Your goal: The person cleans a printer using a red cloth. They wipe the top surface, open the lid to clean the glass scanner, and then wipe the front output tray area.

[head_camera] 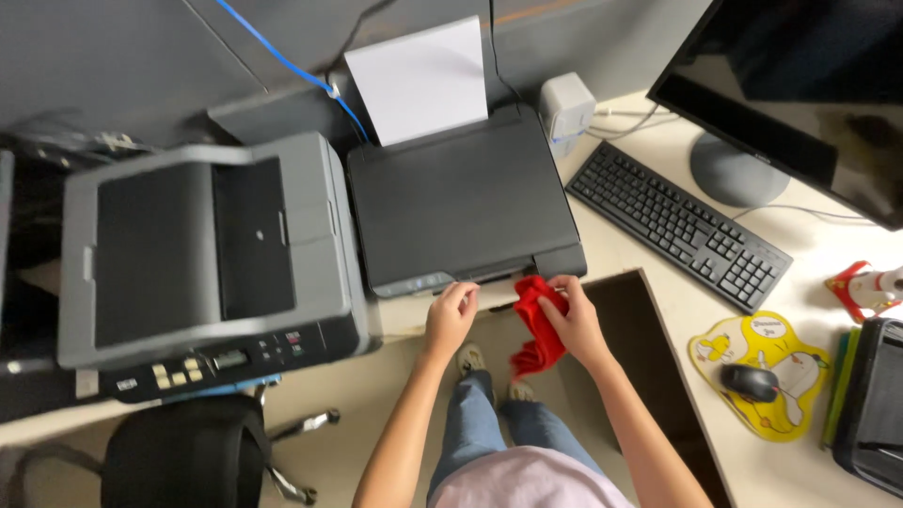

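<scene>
Head view: a pale tabletop [649, 150] is seen carrying a keyboard [679, 223], a monitor [800, 94] and a mouse [750, 382] on a yellow pad [752, 341]. A grey printer [202, 254] is set beside a black printer [461, 202], in whose rear tray white paper [423, 80] is held. A red cloth [538, 315] is gripped in the closed right hand [572, 320] at the black printer's front edge. That edge is touched by the half-curled left hand [451, 315], nothing being held.

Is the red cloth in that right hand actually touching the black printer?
Touching. The head view shows the right hand pressing the red cloth against the black printer at its front edge.
</scene>
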